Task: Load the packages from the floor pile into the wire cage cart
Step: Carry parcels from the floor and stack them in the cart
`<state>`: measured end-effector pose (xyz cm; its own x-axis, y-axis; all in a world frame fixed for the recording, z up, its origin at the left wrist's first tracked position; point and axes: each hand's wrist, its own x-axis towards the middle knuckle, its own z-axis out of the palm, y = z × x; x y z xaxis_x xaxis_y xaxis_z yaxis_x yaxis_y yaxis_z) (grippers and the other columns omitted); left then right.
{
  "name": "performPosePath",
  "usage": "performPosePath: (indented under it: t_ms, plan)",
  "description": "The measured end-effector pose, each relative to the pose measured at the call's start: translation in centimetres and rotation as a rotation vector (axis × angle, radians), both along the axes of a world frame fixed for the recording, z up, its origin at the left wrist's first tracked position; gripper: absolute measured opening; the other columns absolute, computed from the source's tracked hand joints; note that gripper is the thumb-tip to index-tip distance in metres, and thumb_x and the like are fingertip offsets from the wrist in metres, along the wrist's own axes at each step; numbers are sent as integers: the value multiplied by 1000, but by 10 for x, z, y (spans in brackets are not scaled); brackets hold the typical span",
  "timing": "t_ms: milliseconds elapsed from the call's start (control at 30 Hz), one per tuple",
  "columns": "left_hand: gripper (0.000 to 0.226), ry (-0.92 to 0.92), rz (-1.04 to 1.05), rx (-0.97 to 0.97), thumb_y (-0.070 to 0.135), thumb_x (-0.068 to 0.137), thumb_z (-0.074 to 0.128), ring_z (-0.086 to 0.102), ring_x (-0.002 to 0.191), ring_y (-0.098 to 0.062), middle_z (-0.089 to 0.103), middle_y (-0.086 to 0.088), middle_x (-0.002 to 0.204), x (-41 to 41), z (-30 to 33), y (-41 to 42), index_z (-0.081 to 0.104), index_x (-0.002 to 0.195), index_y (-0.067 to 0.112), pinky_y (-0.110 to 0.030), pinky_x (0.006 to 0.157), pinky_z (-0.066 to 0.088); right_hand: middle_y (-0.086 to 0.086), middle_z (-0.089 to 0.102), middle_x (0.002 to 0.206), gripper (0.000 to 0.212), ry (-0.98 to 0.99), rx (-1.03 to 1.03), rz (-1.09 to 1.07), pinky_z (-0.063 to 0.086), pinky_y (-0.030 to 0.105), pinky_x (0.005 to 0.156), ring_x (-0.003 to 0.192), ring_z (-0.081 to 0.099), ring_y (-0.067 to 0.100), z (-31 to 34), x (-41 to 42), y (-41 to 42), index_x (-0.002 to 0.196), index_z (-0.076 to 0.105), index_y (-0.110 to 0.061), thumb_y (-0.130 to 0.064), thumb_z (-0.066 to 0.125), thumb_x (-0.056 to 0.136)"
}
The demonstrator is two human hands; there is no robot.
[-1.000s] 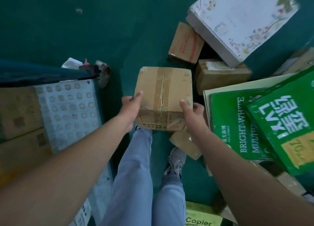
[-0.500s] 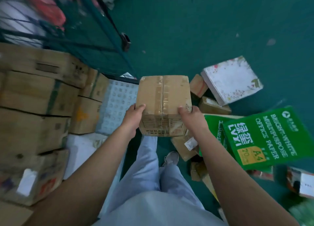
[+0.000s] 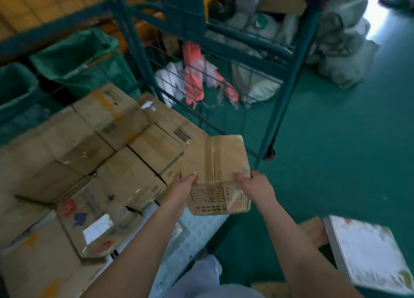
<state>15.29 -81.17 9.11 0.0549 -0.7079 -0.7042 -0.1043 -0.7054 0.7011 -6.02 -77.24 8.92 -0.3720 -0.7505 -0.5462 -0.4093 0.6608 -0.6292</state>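
I hold a small taped cardboard box [image 3: 218,163] in the air between both hands. My left hand [image 3: 182,189] grips its left side with the thumb on top. On the right side, my right hand [image 3: 256,185] grips it the same way. The box hangs over the near right corner of the wire cage cart [image 3: 195,237], whose white dimpled floor shows below it. Several brown cardboard cartons [image 3: 107,154] are stacked inside the cart to the left of the box.
A white flowered flat package [image 3: 369,255] and a small brown box [image 3: 313,232] lie on the green floor at lower right. Another green wire cage [image 3: 224,78] holding red and white bags stands beyond. Green bins [image 3: 78,57] sit far left; grey sacks [image 3: 340,46] are piled far right.
I have lifted the box from above the floor pile and swung it left toward the cart. The view has turned up from the pile to the cart and its cartons.
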Motion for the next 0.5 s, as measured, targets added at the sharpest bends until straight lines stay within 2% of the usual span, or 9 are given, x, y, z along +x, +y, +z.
performPosePath:
  t_ms: [67,200,267,333,367,400,433,467,500]
  plan:
    - [79,30,65,-28,54,89,70,62,115,-22,64,-1,129,24,6,-27,33,153,27,-43,107,45,11,61,114,56,19,-30,52,48,37,82,98,60,31,11,22,-42,120,62,-15,-61,49,92]
    - [82,19,164,-9,46,99,62,48,134,-27,48,-4,149,57,14,-71,16,163,23,-47,117,38,9,59,113,51,37,-68,151,46,36,83,100,57,29,26,54,-112,121,61,-16,-58,49,95]
    - [80,4,189,-16,47,100,60,50,127,-26,53,0,137,71,22,-101,16,163,22,-47,117,37,11,59,117,51,41,-83,165,47,37,86,104,57,30,30,71,-150,126,60,-16,-56,50,95]
    - [69,35,238,-30,43,102,58,55,102,-18,54,9,106,79,31,-127,25,159,20,-40,107,45,11,60,122,46,41,-95,199,49,38,92,113,57,33,39,82,-183,129,59,-17,-51,50,99]
    - [59,37,248,-21,40,104,57,55,91,-14,52,11,97,83,32,-141,30,153,21,-35,94,51,10,61,123,44,41,-91,216,48,38,94,116,56,33,42,87,-198,130,59,-18,-49,50,100]
    - [47,38,238,-11,39,104,56,56,85,-11,54,11,96,88,32,-155,36,143,22,-31,80,53,8,61,123,43,49,-93,222,48,38,94,116,56,31,44,92,-215,129,59,-19,-50,50,99]
    - [44,34,231,-10,40,104,57,59,87,-13,60,7,100,92,35,-169,38,138,20,-31,73,52,7,63,122,43,39,-95,205,50,38,94,114,59,30,44,95,-229,127,59,-19,-51,52,98]
    - [50,37,232,-21,43,102,58,63,94,-16,65,2,109,98,31,-187,41,142,18,-34,76,55,6,65,120,42,29,-118,202,52,38,93,111,62,29,45,100,-247,123,61,-19,-52,55,96]
    - [58,40,232,-24,46,100,60,64,102,-20,66,-1,119,102,29,-202,41,147,18,-38,87,56,6,67,116,40,22,-127,195,53,40,93,107,64,29,46,104,-262,118,62,-19,-52,56,95]
